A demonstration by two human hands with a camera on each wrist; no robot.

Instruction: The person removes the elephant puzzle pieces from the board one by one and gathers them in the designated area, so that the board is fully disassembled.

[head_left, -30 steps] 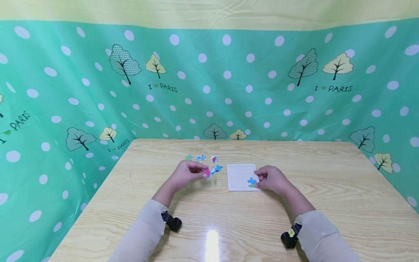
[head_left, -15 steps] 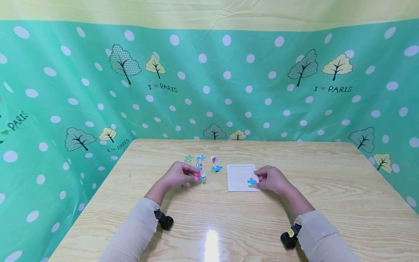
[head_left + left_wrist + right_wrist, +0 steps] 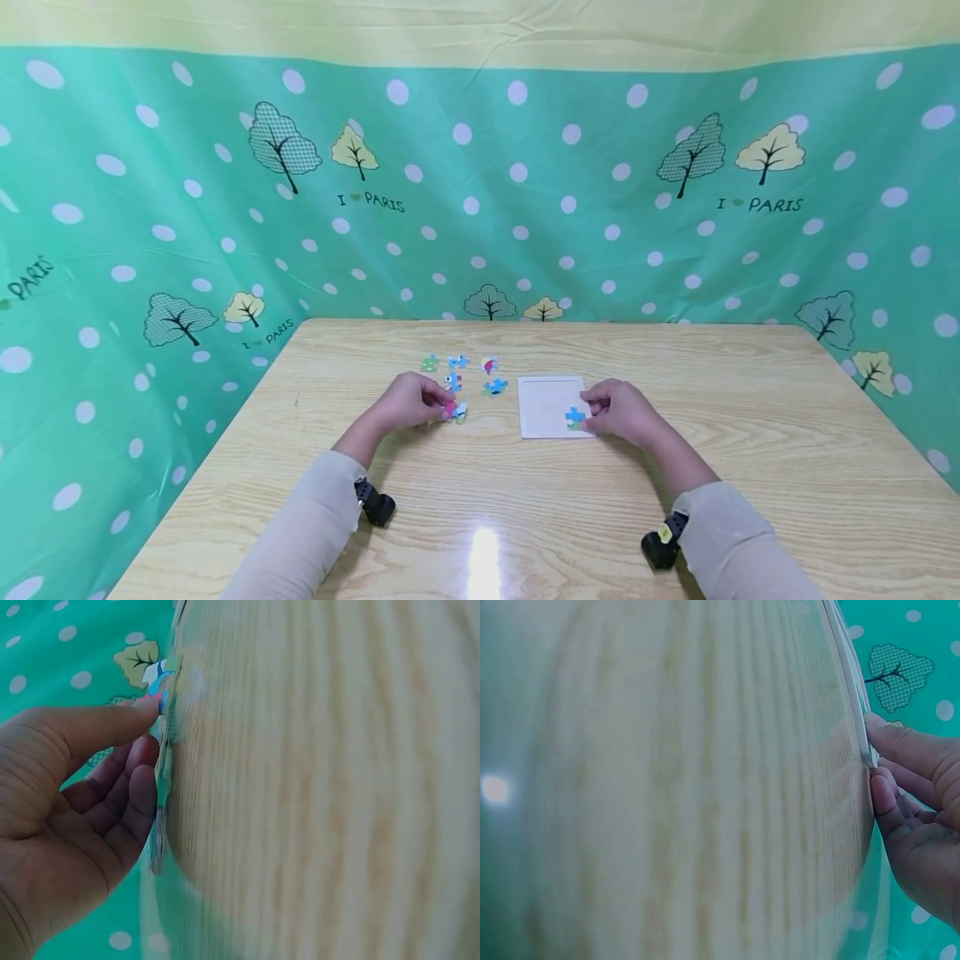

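My left hand (image 3: 408,402) pinches a pink, white and blue jigsaw puzzle piece (image 3: 459,412) low over the table, left of the puzzle tray. In the left wrist view the thumb lies over that same puzzle piece (image 3: 156,682); whether the piece touches the wood is unclear. My right hand (image 3: 624,410) grips the right edge of the white square puzzle tray (image 3: 542,408), thumb toward the near corner. Inside that lower right corner sits a blue and green puzzle piece (image 3: 575,417), partly beside the fingertips. The right wrist view has the tray edge (image 3: 853,671) almost side-on.
Several loose pieces lie beyond my left hand: a green piece (image 3: 430,363), a blue one (image 3: 458,362), a red and yellow one (image 3: 489,365), a blue and red one (image 3: 453,382) and a blue one (image 3: 495,387). A polka-dot curtain (image 3: 517,192) stands behind the wooden table (image 3: 570,517).
My left hand has moved left and down with the pink and white piece, away from the tray, uncovering a blue and red piece. The right hand keeps its hold on the tray.
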